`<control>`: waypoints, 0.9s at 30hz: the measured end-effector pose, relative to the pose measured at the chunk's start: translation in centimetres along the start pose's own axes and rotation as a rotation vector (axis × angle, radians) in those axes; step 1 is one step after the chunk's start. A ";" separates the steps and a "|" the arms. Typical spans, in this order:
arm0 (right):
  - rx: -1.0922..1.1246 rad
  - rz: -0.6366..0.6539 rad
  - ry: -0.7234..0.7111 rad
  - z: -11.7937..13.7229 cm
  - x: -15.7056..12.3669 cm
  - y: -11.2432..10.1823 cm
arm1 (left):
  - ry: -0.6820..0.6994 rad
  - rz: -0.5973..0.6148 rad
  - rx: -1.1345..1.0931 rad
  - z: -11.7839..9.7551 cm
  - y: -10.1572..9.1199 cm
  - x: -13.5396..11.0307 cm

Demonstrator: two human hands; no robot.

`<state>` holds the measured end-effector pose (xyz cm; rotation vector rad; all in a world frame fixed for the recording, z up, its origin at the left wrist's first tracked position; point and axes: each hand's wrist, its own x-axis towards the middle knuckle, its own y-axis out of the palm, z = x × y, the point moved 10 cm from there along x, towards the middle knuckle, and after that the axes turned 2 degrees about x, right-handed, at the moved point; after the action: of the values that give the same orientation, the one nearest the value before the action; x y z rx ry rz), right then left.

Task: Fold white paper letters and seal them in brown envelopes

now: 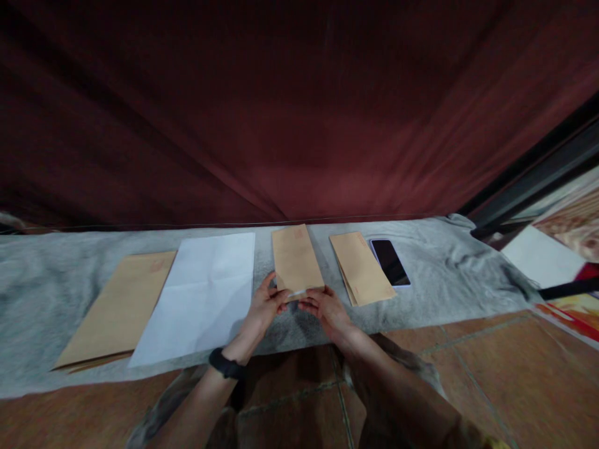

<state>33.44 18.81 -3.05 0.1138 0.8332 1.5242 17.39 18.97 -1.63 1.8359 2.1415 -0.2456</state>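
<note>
Hands on a brown envelope [296, 255], seen from above. Red printing marks the far end of this envelope, and fainter red marks show on the large brown envelope [121, 305] and on the envelope stack [360, 265]; none is legible. My forearms reach forward and converge, wrists low over the near edge of the grey cloth [444, 274]; a black wristband [226, 363] sits on my left wrist. My left hand [266, 305] and right hand [322, 307] each pinch the envelope's near short edge between thumb and fingertips, one at each corner, where a pale strip shows. The envelope lies flat on the cloth, stretching away from my hands, between the white sheet [206, 293] on the left and the stack on the right. A dark phone [390, 262] lies just beside the stack.
</note>
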 end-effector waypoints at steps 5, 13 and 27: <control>-0.417 -0.055 -0.078 1.9 0.3 -2.2 | 0.043 -0.025 0.160 0.0 -1.1 0.4; -1.415 0.083 -0.811 7.4 -2.2 2.2 | 0.068 -0.039 0.348 0.2 -1.8 0.4; -1.928 0.400 -0.773 3.9 -1.9 5.2 | 0.166 -0.151 1.070 -3.4 -1.9 -1.6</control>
<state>31.53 19.24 3.47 -0.5508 -1.4559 1.8272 15.29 18.23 1.97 2.1966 2.4786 -1.5713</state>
